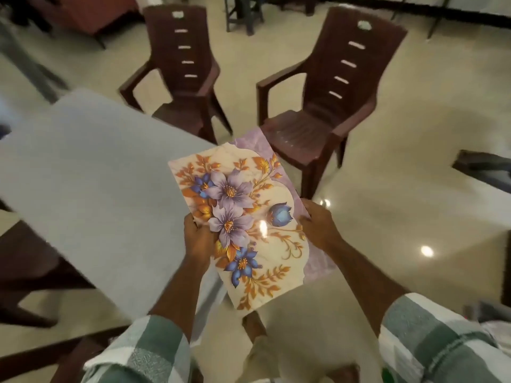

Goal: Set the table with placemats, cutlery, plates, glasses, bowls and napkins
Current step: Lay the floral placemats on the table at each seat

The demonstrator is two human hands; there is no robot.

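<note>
**Both hands hold a flowered placemat above the surface's edge**

Both hands grip one placemat (243,217) by its long sides. The left hand (197,239) clasps the left edge, fingers curled under and thumb lying over the top near the purple flowers. The right hand (318,226) clasps the opposite edge, fingers wrapped round the lilac border. Each forearm comes out of a green and white checked sleeve (431,338).

The placemat is cream with purple and blue flowers, orange leaves and a lilac strip along its right side. It is held in the air, roughly flat and turned at an angle, with its far end pointing away from the person. Its left part overlaps the near right corner of the grey surface (91,172), while its right part hangs over the floor (414,175). Whether it touches the surface anywhere cannot be told.

Two dark brown plastic chairs stand on the glossy cream floor beyond the surface: one (179,73) at the surface's far side, the other (326,106) just past the placemat's far end. Another dark chair (30,272) sits at the left, partly under the surface. A bare foot (254,327) shows on the floor below the placemat.
</note>
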